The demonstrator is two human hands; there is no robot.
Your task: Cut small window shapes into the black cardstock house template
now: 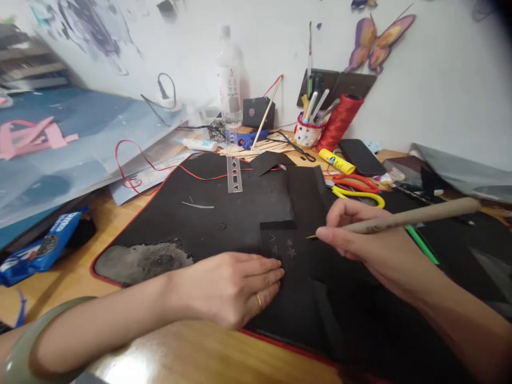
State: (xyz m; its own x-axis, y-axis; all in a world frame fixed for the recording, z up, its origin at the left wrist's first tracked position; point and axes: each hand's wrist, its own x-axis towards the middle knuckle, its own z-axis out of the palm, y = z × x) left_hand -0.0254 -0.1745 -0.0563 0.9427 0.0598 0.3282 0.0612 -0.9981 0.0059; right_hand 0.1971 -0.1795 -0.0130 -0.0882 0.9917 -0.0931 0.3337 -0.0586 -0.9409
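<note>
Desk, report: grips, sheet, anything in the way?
Left grip flat on black sheet; right grip holding pointed tool. Star on sheet. Yellow scissors handle beyond right grip.

the left forearm (120, 314) slants in from the side of the near left corner of the desk (102, 224), its wrist (172, 290) nearly straight, and the left hand (240, 285) lies palm down with its fingers stretched close together toward the right edge (the thumb is out of sight). the right forearm (432, 304) comes in from the side of the near right corner, and the right hand (344, 232) is curled, thumb tip and bent forefinger drawn into a pinch facing the left edge, nearer the far edge than its partner.
</note>
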